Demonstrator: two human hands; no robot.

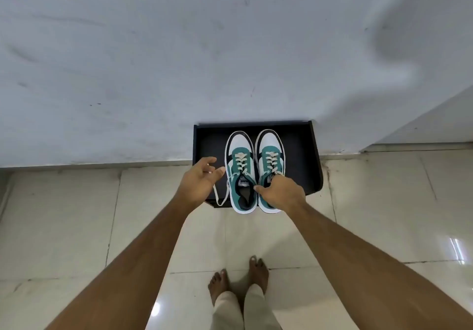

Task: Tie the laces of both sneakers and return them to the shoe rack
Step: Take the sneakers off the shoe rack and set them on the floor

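Two green, white and black sneakers stand side by side on top of a black shoe rack, toes toward the wall. The left sneaker has loose cream laces; one lace end hangs over the rack's front edge. My left hand hovers just left of that sneaker with fingers spread, holding nothing. My right hand covers the collar of the right sneaker, thumb pressed at the gap between the two shoes, fingers curled into its opening. The right sneaker's lace ends are hidden under my hand.
The rack stands against a grey-white wall. A second wall juts out at the right. Glossy pale floor tiles spread around. My bare feet stand on the tiles below the rack.
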